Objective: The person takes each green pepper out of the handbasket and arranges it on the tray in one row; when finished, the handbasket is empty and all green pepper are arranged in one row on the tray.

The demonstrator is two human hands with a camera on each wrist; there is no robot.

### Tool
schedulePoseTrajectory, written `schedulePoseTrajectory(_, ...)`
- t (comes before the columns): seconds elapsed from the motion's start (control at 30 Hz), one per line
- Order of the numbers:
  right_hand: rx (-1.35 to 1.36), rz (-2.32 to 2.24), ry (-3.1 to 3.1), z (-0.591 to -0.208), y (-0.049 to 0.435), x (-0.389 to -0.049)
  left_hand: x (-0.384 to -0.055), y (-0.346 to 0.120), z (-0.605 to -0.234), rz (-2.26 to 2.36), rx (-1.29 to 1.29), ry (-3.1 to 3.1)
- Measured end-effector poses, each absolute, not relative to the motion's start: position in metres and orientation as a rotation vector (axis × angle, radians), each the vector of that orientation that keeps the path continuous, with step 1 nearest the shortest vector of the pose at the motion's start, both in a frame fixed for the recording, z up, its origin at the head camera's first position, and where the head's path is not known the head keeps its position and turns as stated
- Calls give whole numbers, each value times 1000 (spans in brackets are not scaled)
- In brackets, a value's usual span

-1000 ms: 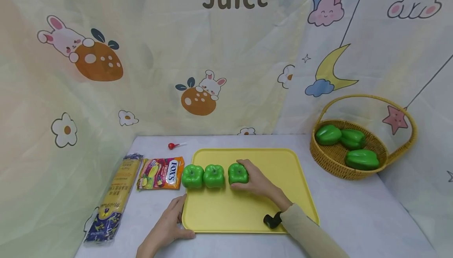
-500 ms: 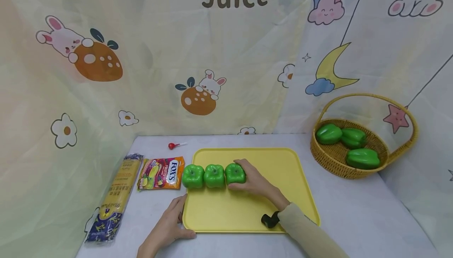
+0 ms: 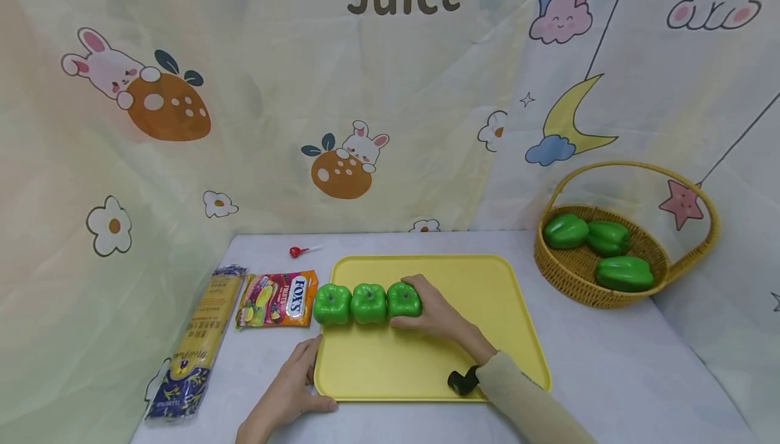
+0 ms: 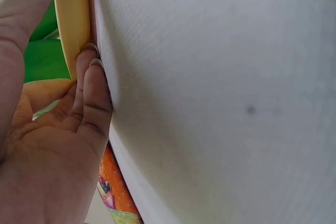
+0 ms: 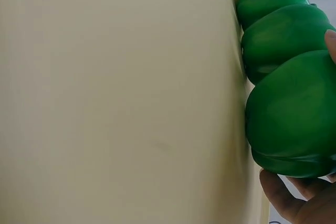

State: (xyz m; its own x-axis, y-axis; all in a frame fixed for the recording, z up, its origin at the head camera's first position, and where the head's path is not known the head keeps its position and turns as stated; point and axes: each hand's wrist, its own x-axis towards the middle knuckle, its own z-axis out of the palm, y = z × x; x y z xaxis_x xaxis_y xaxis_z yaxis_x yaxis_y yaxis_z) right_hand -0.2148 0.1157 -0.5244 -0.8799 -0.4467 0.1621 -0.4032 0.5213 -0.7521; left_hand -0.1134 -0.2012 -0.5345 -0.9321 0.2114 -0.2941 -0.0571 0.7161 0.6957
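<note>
In the head view, three green bell peppers stand upright in a row along the left part of a yellow tray (image 3: 390, 366). My right hand (image 3: 440, 312) grips the rightmost bell pepper (image 3: 402, 299), fingers at the back and thumb at the front. That pepper touches the middle bell pepper (image 3: 368, 304), which sits against the left bell pepper (image 3: 332, 305) by the tray's left rim. At the front left corner my left hand (image 3: 288, 386) holds the tray, its fingers along the side and thumb at the front. The left wrist view shows fingertips (image 4: 96, 77) against the rim.
A wicker basket (image 3: 569, 285) with three more bell peppers (image 3: 624, 274) stands at the right. Left of the tray lie a Fox's candy bag (image 3: 277, 300), a spaghetti packet (image 3: 198, 342) and a red lollipop (image 3: 296, 252). A printed cloth (image 3: 414, 92) hangs behind.
My right hand has slid the gripped bell pepper left, closing the gap to the middle pepper. The left hand has stayed at the tray corner.
</note>
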Motion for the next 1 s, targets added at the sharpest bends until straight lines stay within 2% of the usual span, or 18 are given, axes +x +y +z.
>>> schedulePoseTrajectory(0.6, -706, -1313, 2689, -526, 116, -214, -113, -200, -536, 1052, 87, 2557)
schedulePoseTrajectory(1.0, -724, -1332, 2727, -523, 134, -216, -114, -200, -534, 1049, 91, 2563)
